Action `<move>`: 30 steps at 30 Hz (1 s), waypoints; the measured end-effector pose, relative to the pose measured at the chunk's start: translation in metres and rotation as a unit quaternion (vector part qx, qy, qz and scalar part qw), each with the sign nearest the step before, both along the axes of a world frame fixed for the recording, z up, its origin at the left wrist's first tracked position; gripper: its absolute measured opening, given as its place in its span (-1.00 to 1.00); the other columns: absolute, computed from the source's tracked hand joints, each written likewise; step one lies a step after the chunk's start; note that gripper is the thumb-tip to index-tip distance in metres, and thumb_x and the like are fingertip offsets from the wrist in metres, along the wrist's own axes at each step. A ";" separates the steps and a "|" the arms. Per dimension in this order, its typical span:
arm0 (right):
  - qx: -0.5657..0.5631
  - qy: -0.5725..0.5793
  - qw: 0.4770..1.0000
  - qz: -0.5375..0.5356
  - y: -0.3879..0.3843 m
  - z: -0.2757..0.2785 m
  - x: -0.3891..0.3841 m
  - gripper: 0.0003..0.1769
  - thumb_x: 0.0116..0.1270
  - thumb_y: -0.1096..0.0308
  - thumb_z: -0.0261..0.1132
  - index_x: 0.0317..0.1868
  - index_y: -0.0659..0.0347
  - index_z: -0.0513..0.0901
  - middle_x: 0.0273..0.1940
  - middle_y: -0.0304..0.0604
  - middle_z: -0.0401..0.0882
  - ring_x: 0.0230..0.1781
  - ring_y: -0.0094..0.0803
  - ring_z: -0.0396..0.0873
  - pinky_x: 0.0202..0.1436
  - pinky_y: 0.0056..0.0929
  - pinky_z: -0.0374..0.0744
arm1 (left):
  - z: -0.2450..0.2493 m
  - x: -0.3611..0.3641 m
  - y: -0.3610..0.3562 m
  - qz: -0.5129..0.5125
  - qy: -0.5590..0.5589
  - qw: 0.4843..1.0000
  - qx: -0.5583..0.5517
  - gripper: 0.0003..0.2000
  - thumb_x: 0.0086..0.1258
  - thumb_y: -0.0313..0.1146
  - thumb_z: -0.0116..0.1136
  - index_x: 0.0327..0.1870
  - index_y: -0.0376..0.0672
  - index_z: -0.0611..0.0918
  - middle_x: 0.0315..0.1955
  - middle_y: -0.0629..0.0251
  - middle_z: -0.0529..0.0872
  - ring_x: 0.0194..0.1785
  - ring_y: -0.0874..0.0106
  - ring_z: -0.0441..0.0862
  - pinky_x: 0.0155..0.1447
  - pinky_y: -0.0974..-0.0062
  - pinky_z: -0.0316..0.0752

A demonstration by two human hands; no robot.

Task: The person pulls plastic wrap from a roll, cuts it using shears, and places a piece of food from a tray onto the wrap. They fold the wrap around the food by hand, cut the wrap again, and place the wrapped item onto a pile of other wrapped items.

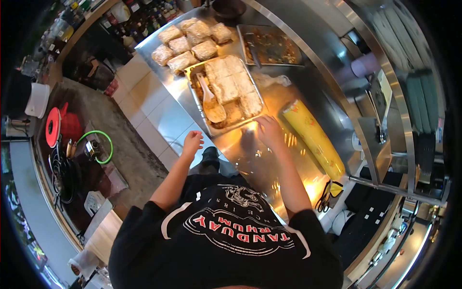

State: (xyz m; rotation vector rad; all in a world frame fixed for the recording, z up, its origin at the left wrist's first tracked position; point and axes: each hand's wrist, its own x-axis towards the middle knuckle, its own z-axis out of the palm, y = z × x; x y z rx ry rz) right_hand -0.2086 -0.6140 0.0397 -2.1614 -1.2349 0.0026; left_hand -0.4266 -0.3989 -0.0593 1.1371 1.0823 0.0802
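My left hand (pixel 193 142) hangs in the air left of the steel counter, its fingers loosely curled and slightly apart with nothing in them. At the near right corner of a metal tray (pixel 234 128), my right hand (pixel 269 129) reaches over the counter with its fingers out, fingertips close to the rim. The tray holds a pale-topped, layered food (pixel 230 77) cut into square portions, with part of it taken out. A wide serving spoon (pixel 211 106) lies in the gap on the tray's left side, its bowl smeared with brown sauce.
Several wrapped blocks (pixel 179 45) sit behind the tray. A second metal tray (pixel 272 45) with food remains stands at the back right. A yellow wrap roll (pixel 314 139) lies along the counter's right side, with scissors (pixel 324 200) near its end. Steel shelving (pixel 380 149) borders the right.
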 end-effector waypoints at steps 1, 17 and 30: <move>-0.029 0.027 0.999 0.021 0.046 -0.001 0.003 -0.77 0.07 0.48 0.21 -0.24 0.08 0.66 -0.30 -0.13 0.59 -0.18 -0.15 0.54 -0.08 -0.22 0.52 | 0.003 0.004 0.005 0.002 0.001 1.000 -0.004 -0.80 0.30 -0.38 0.02 -0.09 -0.19 0.48 -0.29 0.28 0.59 -0.34 0.47 0.56 -0.33 0.47 0.50; -0.328 -0.382 0.777 0.378 0.319 -0.038 0.057 -0.88 0.08 0.27 0.24 -0.53 -0.05 0.71 -0.22 -0.37 0.53 -0.04 -0.38 0.44 -0.16 -0.31 0.44 | -0.013 -0.026 0.037 -0.003 -0.038 0.990 -0.137 -0.84 0.30 -0.39 0.03 -0.14 -0.16 0.51 -0.36 0.39 0.57 -0.36 0.56 0.51 -0.33 0.59 0.43; -0.295 -0.431 0.765 0.377 0.308 0.019 0.040 -0.89 0.09 0.31 0.24 -0.53 -0.09 0.68 -0.36 -0.36 0.60 -0.01 -0.44 0.47 0.23 -0.13 0.29 | -0.008 -0.011 0.061 -0.036 -0.039 0.991 -0.122 -0.85 0.32 -0.38 -0.02 -0.14 -0.15 0.51 -0.33 0.38 0.58 -0.32 0.55 0.52 -0.25 0.56 0.43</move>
